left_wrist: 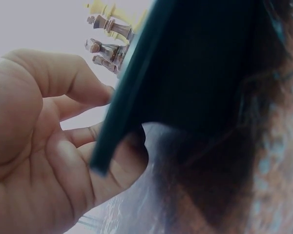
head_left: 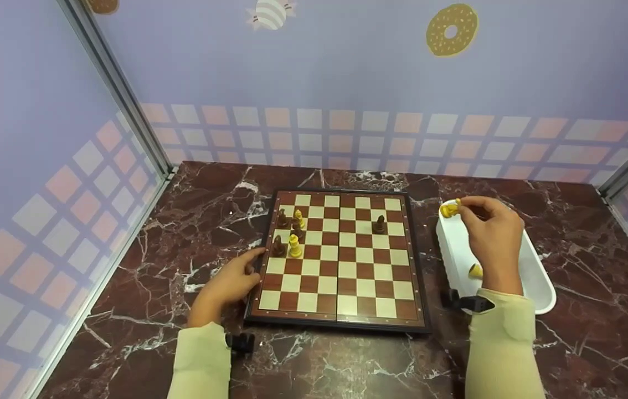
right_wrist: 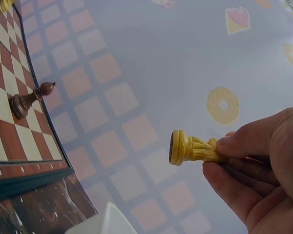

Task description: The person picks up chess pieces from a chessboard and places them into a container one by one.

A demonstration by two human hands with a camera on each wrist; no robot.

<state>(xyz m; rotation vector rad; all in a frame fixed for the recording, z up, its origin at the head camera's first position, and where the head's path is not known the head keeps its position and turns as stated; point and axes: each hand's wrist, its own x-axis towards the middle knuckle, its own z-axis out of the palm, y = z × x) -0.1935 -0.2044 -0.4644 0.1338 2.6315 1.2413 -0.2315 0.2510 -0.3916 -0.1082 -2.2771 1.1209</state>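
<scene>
Right wrist view: yellow chess piece [right_wrist: 186, 148], dark-bottomed; right hand [right_wrist: 266, 173] pinches it, left hand [head_left: 230, 284] grips chessboard [head_left: 347, 270].

The right hand [head_left: 495, 235] pinches between bent fingers [head_left: 487, 204] and thumb [head_left: 470, 220], its wrist [head_left: 502, 284] behind the fingers. The left hand [head_left: 230, 284] grips, its index fingertip [head_left: 259, 251] farthest forward, thumb tip [head_left: 254, 278] nearer the body, forearm [head_left: 200, 354] back from the fingers.

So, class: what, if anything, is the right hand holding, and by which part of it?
A yellow piece. The right hand pinches it by its upper end; its base is clear of the grip.
</scene>
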